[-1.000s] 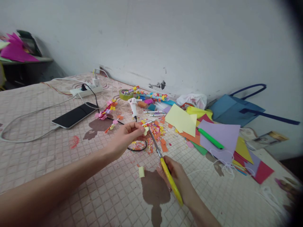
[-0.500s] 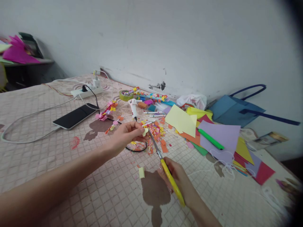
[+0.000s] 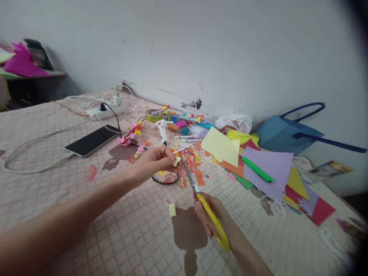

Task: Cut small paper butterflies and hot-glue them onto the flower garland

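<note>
Between the thumb and fingers of my left hand (image 3: 162, 159) is a small pale-yellow paper piece (image 3: 176, 161) with a rounded edge. My right hand (image 3: 214, 214) grips yellow-handled scissors (image 3: 212, 219), whose blades point up and left, their tips beside the paper piece. Whether the blades touch the paper I cannot tell. Below my hands, a small pale-yellow paper scrap (image 3: 172, 209) lies on the tiled-pattern table cover (image 3: 138, 234). Behind my hands is a heap of colourful paper clippings (image 3: 188, 159), with a white glue gun (image 3: 162, 132) at its far left.
Coloured paper sheets (image 3: 268, 163) with a green cutter (image 3: 257, 169) on top lie at right, before a blue bag (image 3: 284, 132). A phone (image 3: 92, 141), cables and a power strip (image 3: 106, 111) occupy the left. Tape (image 3: 153, 115) and decorated sticks (image 3: 186, 117) lie near the wall.
The scissors have turned slightly in my right hand, so that the handle loops show wider and the blades sit a little more apart. My left hand has hardly moved.
</note>
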{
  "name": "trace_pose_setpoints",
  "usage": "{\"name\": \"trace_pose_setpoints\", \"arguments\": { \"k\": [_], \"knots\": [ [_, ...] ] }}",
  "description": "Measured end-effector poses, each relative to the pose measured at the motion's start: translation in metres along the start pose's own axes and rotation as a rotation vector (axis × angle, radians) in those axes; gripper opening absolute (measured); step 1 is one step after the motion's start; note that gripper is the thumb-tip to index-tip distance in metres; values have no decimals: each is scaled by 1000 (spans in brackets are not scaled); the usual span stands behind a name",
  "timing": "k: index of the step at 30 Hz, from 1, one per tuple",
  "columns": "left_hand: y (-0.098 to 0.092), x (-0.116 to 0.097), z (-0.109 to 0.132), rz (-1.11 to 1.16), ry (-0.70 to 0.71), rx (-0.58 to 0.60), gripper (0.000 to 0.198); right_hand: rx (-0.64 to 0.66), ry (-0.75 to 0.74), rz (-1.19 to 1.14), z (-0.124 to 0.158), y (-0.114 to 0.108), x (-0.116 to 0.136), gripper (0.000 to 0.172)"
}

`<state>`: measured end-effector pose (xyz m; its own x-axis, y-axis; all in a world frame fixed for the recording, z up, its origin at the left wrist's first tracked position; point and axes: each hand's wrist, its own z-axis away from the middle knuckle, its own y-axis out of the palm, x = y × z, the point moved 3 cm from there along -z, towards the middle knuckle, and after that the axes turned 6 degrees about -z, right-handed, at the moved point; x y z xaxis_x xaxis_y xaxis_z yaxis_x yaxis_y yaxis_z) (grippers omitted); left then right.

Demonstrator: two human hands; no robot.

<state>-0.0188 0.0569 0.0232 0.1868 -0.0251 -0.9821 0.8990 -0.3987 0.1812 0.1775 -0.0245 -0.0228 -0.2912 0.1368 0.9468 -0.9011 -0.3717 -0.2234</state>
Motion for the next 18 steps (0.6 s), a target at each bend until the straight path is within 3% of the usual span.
{"name": "trace_pose_setpoints", "arguments": {
  "k": [4, 8, 13, 18],
  "knots": [
    [0, 1, 0, -15, -14, 6, 19, 36, -55, 25, 2, -1, 4, 44],
    [-5, -2, -2, -52, -31, 18, 19, 37, -20, 9, 1, -4, 3, 44],
    [-15, -1, -4, -112, -75, -113, 17, -27, -7, 34, -2, -7, 7, 44],
    [-4, 3, -1, -156, -50, -84, 18, -38, -58, 30, -4, -5, 8, 44]
  ]
}}
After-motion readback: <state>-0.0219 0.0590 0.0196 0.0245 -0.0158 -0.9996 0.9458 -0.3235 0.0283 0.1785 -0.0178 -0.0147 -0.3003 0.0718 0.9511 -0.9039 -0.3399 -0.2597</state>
